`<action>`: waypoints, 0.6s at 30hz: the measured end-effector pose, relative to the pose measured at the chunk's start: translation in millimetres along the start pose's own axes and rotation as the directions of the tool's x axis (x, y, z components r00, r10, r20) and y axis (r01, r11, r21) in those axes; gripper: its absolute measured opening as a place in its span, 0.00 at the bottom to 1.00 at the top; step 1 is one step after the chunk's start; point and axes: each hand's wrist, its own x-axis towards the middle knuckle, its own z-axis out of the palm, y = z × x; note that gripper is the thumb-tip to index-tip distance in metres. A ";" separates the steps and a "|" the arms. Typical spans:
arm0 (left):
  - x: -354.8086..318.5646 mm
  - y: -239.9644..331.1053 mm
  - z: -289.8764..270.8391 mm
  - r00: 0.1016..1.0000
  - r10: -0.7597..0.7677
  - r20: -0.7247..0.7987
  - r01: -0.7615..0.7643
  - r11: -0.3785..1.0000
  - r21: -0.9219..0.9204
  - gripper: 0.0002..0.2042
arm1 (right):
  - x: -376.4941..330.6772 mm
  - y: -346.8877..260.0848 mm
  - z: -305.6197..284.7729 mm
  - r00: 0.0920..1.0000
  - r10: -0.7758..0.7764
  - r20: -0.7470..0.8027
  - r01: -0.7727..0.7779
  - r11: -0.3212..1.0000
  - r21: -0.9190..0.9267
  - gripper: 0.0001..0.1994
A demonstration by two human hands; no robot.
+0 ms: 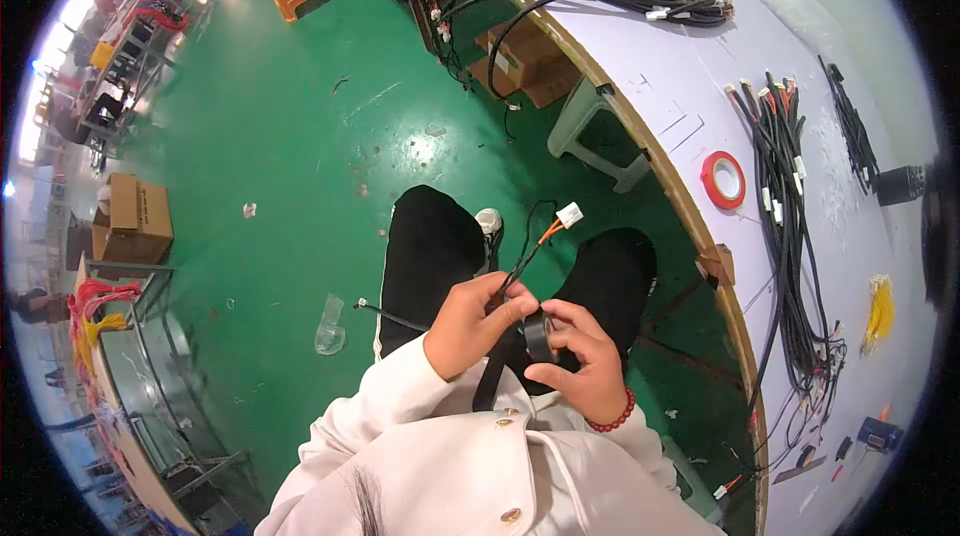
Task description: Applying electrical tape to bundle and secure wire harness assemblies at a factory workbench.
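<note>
Above our black trousers [432, 246], our left hand [470, 326] pinches a wire harness [524, 264] with a white connector [569, 215], and we grip a black electrical tape roll [538, 338] in our right hand [592, 366]

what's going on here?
Someone in a white jacket has both hands at work over their lap. The left hand grips a thin black cable with orange wires running to a white connector. The right hand holds a roll of black tape close by. On the white table to the right lie a roll of red tape and a long bundle of black cables.
</note>
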 end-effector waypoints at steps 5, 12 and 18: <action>1.3 -7.2 1.0 0.993 -0.115 0.031 0.119 0.982 -0.146 0.07 | -5.4 11.1 -0.8 0.999 -0.025 0.027 0.023 0.996 0.090 0.11; 8.4 -7.5 -6.8 0.894 -0.225 0.388 0.433 0.659 -0.615 0.10 | -17.6 34.6 -12.4 0.991 0.017 0.136 -0.074 0.904 0.422 0.12; 5.2 -5.6 -19.8 0.909 -0.114 0.401 0.177 0.977 -0.122 0.22 | -16.0 46.7 -7.9 0.972 0.217 0.091 -0.215 0.660 0.720 0.17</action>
